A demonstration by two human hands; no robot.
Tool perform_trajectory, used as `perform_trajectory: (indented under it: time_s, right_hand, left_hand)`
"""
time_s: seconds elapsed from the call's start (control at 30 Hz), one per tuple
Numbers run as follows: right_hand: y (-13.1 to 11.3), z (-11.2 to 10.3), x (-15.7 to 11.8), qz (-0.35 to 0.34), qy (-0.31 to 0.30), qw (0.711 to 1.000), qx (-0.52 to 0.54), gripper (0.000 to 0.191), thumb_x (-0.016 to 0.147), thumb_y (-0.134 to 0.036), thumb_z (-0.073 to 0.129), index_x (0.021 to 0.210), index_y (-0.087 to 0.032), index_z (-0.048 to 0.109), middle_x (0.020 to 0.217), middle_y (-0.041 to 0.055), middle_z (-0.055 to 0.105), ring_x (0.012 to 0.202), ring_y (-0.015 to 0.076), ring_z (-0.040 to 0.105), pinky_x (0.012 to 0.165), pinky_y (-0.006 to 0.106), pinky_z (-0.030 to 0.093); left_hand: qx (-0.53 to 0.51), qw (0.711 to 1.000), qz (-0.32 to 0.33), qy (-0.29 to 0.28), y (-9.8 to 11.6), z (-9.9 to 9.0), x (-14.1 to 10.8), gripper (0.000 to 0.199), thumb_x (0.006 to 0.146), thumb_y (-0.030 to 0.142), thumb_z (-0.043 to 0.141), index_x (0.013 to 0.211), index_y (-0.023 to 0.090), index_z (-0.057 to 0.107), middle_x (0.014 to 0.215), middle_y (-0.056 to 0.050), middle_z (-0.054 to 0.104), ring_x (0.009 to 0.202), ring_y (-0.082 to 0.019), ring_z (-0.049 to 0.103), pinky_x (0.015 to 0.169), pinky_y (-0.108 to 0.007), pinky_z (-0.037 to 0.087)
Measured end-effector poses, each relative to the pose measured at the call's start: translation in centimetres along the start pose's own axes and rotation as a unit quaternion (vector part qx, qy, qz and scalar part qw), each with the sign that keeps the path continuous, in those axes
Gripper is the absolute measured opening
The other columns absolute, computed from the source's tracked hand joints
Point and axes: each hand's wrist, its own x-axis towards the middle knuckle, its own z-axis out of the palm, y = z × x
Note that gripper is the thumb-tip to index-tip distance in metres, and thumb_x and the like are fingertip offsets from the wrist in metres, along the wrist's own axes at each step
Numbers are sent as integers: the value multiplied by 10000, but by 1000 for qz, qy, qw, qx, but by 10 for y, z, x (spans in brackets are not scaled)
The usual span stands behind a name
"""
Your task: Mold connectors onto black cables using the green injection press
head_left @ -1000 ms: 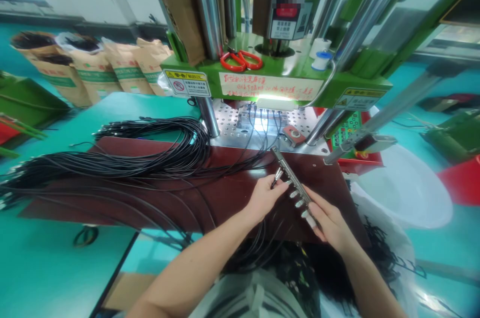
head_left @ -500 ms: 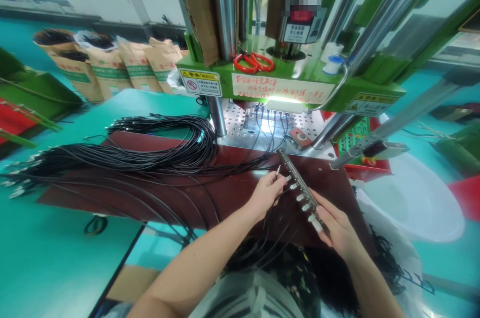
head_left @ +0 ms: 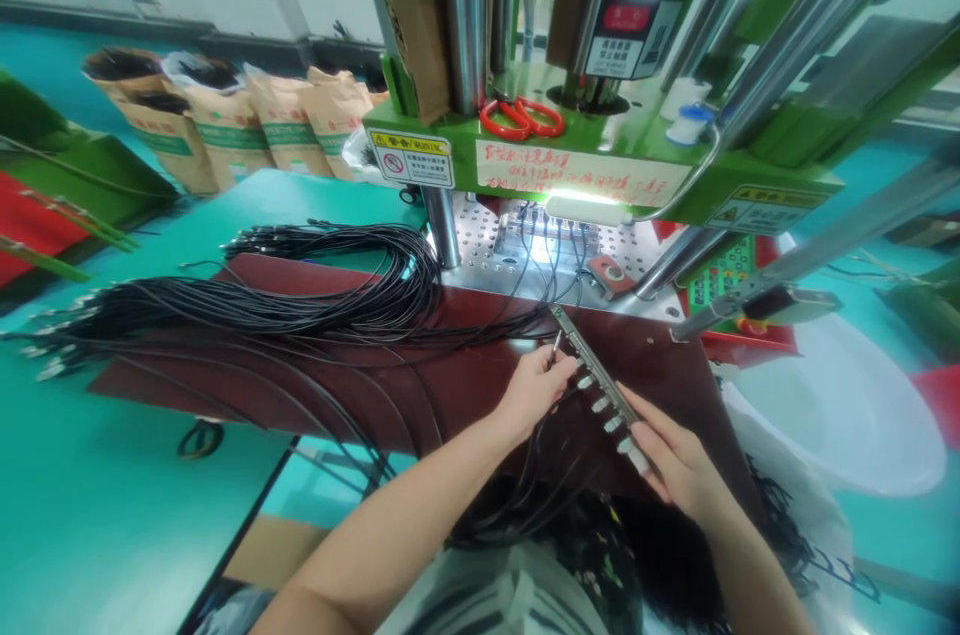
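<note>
My right hand is closed around the near end of a narrow metal strip, held at a slant above the brown board. Several pale plugs stick out in a row along the strip's left side. At its upper part, my left hand pinches a black cable whose slim silver tip points up beside the strip. The fingers hide most of that cable end. More black cables hang below the left hand towards my lap.
A thick bundle of black cables lies left on the brown board. Ahead stands a green press with red-handled scissors on it and a lit metal fixture beneath. A white basin is at right.
The camera view has shifted slightly. The strip has turned a little in my right hand, and my left hand stays beside its upper part with the cable.
</note>
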Motion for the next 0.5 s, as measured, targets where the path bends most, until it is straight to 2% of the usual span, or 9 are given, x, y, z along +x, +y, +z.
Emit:
perform_trajectory:
  time_s: [0.13,0.2,0.37,0.5]
  right_hand:
    - [-4,-3,0,5,5,1000,17,557,807,-449,501,1272,-149,435,435,-45,455,305,44,295,295,156,179]
    - [-6,-4,0,13,8,999,35,568,798,-455,515,1269,-149,434,435,-47,455,308,42,288,298,156,181]
    - [-7,-4,-1,29,5,999,44,585,780,-466,536,1259,-141,448,473,-30,487,325,39,281,306,158,171]
    - [-9,-4,-2,26,-3,999,37,579,779,-451,541,1254,-131,456,491,-23,497,334,35,270,301,156,168]
  left_hand:
    - [20,998,40,44,3,-3,2,303,805,505,378,773,204,395,465,85,356,357,-44,291,309,-126,181]
    - [47,996,56,53,4,-6,1,304,819,480,358,731,194,411,458,74,372,349,-45,306,306,-131,206]
    - [78,997,5,-6,7,-10,0,316,801,422,389,608,172,406,423,56,397,303,-33,278,292,-146,177]
    - [62,998,-4,-32,9,-12,0,298,790,396,385,588,177,388,392,56,396,284,-39,270,279,-154,154]
